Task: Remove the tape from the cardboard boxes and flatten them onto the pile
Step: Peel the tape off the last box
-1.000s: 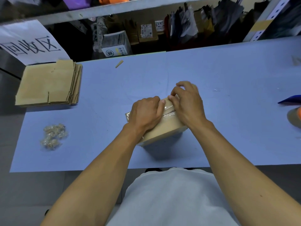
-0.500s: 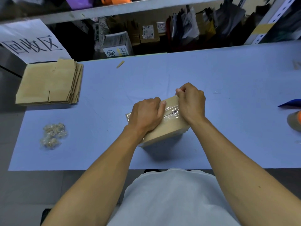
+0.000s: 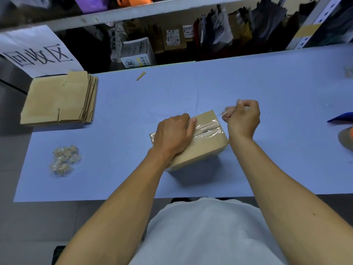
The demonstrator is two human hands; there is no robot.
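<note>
One cardboard box (image 3: 198, 142) sits near the middle of a blue table (image 3: 267, 83), its top seam covered by a strip of clear tape (image 3: 208, 129) that runs along the lid toward 2 o'clock. The left hand (image 3: 173, 133) presses down on the box's 9 o'clock half, fingers curled over the far edge of the lid and the thumb lying along the taped seam. Just off the box's 2 o'clock corner, the right hand (image 3: 242, 116) is clenched, thumb and fingers pinching a lifted end of the tape; the hand itself is clear of the cardboard.

At 10 o'clock from the box, well apart, one pile of flattened boxes (image 3: 59, 100) lies on the table's far left corner; the layers are too thin to count. At 8 o'clock, near the table's left edge, lies one cluster of crumpled tape wads (image 3: 64, 160), the individual balls too tangled to count. One small cardboard scrap (image 3: 141, 75) rests at 11 o'clock near the far edge. One white paper sign (image 3: 36, 54) with three large characters hangs beyond the pile. At 3 o'clock, at the frame's edge, one blue object (image 3: 342, 117) and one orange-tipped object (image 3: 346, 137) are only partly in view.
</note>
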